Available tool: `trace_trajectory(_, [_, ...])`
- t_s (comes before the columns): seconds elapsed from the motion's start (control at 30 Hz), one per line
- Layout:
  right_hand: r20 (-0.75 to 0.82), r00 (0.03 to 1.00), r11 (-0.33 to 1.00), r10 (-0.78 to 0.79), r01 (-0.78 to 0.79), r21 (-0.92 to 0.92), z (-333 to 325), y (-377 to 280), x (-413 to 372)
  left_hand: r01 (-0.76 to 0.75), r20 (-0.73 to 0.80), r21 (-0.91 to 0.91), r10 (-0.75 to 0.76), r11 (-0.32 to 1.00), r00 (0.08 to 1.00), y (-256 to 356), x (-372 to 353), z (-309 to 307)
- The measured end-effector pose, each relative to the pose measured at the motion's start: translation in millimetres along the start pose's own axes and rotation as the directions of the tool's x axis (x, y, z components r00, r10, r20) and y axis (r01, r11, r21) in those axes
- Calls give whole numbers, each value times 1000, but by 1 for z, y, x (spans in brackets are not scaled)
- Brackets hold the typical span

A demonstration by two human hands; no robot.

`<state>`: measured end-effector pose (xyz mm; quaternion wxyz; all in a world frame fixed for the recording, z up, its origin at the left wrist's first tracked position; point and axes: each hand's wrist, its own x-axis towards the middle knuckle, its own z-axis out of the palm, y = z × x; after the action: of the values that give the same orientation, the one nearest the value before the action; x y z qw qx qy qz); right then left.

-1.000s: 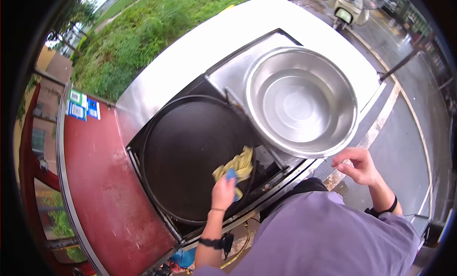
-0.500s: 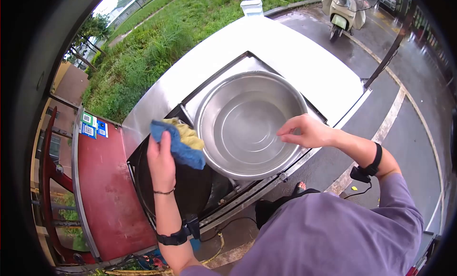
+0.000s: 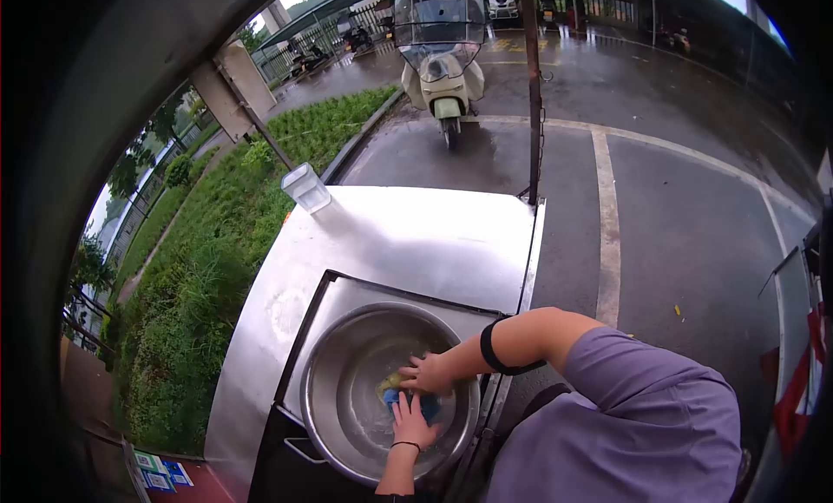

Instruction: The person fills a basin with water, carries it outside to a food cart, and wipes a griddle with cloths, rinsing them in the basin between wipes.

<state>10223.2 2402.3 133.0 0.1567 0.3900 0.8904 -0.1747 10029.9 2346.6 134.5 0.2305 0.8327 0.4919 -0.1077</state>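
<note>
A large steel basin (image 3: 328,377) sits in the recess of a metal counter, with some water in it. Inside, my left hand (image 3: 413,427) presses on a blue cloth (image 3: 390,398), its fingers spread over the top. A yellow cloth (image 3: 390,382) lies against the blue one. My right hand (image 3: 427,373) rests at the yellow cloth, coming in from the right side of the basin with fingers apart. Both cloths are partly hidden under my hands.
The steel counter (image 3: 408,243) surrounds the basin, and a clear plastic container (image 3: 305,188) stands at its far left corner. A dark post (image 3: 532,95) rises at the far right corner. Beyond is a parked scooter (image 3: 447,91). QR-code signs (image 3: 159,473) are at lower left.
The view has swung toward the parking area. My left hand has brought the blue and yellow cloths from beside the basin down into it, and my right hand has joined them.
</note>
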Motion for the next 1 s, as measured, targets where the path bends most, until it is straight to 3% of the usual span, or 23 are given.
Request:
trace_trajectory(0.13, [13, 998, 993, -68, 69, -91, 20, -7, 16, -33, 118, 264, 2, 964, 993, -6, 2, 3])
trace_trajectory(0.17, [2, 995, 989, -102, 102, -112, 20, -6, 19, -16, 113, 248, -13, 969, 994, -14, 5, 2])
trace_trajectory(0.2, [-71, 997, 997, -38, 42, 61, 15, 0, 27, 105, 56, 176, -116, 979, 992, -20, 8, -3])
trace_trajectory(0.27, [-42, 998, 999, -43, 43, 5, 14, -2, 37, 307, 7, 15, -307, 952, 952, -20, 5, -2])
trace_trajectory(0.3, [-21, 999, 998, -31, 30, -53, 17, 0, 44, 324, 7, 7, -324, 946, 946, -13, 1, -5])
trace_trajectory(0.33, [-7, 984, 984, -176, 176, -20, 23, 1, 46, 272, 109, -48, -265, 961, 958, -7, -3, -8])
trace_trajectory(0.37, [1, 980, 980, -199, 199, -30, 27, 6, 47, 223, 203, -112, -198, 968, 959, -4, -4, -9])
trace_trajectory(0.43, [22, 995, 995, -93, 94, -31, 11, 5, 39, 253, 196, -187, -216, 949, 957, -17, -7, -7])
trace_trajectory(0.47, [-85, 991, 986, -99, 86, -144, -3, 3, 29, 294, 164, -75, -280, 953, 946, -23, -7, -6])
trace_trajectory(0.53, [-12, 981, 978, -192, 191, -82, -9, -2, 22, 338, 25, 157, -346, 928, 938, -11, -20, -4])
trace_trajectory(0.57, [52, 966, 967, -252, 253, -16, -9, -5, 21, 359, 32, 150, -367, 921, 929, 5, -22, -4])
trace_trajectory(0.6, [186, 950, 967, -250, 256, -8, -6, -6, 28, 143, 59, 361, -175, 922, 983, 22, -23, -3])
trace_trajectory(0.63, [195, 941, 959, -277, 284, -12, -7, -7, 29, -79, 127, 541, 11, 837, 992, 30, -26, 0])
trace_trajectory(0.67, [103, 970, 966, -220, 231, -119, -7, -2, 27, -83, 50, 436, 67, 896, 996, 18, -22, 20])
trace_trajectory(0.7, [9, 981, 957, -192, 190, -219, -7, 0, 26, -3, 55, 295, -14, 955, 998, 18, -24, 15])
trace_trajectory(0.73, [44, 977, 962, -210, 215, -167, -3, 2, 27, 98, 66, 146, -109, 984, 992, 14, -24, 1])
trace_trajectory(0.77, [77, 969, 963, -237, 244, -113, -1, 4, 31, 182, 23, 163, -188, 970, 982, 8, -22, 4])
trace_trajectory(0.8, [270, 937, 975, -222, 212, 66, -21, -1, 22, 270, -15, 183, -272, 945, 962, 3, -19, 16])
trace_trajectory(0.83, [383, 915, 984, -127, 68, 163, -26, 0, 23, 353, -135, 316, -326, 881, 936, 11, -15, 28])
trace_trajectory(0.87, [232, 969, 996, -87, 83, 25, -16, 7, 26, 328, -181, 398, -277, 857, 944, 25, -15, 32])
trace_trajectory(0.9, [13, 990, 972, -139, 139, -190, -7, 10, 27, 127, -144, 318, -84, 939, 986, 31, -18, 30])
trace_trajectory(0.93, [63, 984, 976, -167, 174, -133, -9, 6, 28, 58, -186, 196, -21, 979, 982, 26, -14, 33])
trace_trajectory(1.0, [130, 968, 977, -213, 208, 49, -4, 9, 38, 281, -219, 10, -272, 960, 937, 13, -19, 23])
